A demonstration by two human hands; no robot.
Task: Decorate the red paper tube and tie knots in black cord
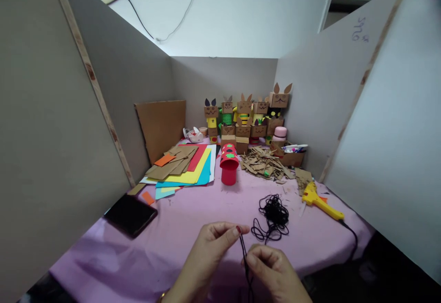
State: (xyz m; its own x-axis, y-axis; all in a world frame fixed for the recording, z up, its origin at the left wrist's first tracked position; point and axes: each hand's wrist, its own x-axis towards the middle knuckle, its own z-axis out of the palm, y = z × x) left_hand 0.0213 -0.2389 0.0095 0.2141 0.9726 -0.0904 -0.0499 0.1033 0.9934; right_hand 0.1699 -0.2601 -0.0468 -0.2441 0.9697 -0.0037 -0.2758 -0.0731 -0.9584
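Observation:
Between my hands hangs a doubled black cord (243,248), its upper end pinched by the thumb and forefinger of my left hand (215,248). A little lower and to the right, my right hand (272,268) has its fingers closed on the same cord. The cord's strands run down toward the bottom edge of the view. Just beyond my right hand lies a loose, tangled heap of black cord (275,216) on the pink cloth. A red paper tube piece (229,176) with a spotted red roll on top stands farther back, touched by neither hand.
Cardboard animal figures (244,107) stand along the back. Coloured paper and cardboard sheets (193,176) lie left of centre, near a black tablet-like device (131,216). Cardboard scraps (263,163) are piled right of centre. A yellow glue gun (322,202) with its cable lies at the right.

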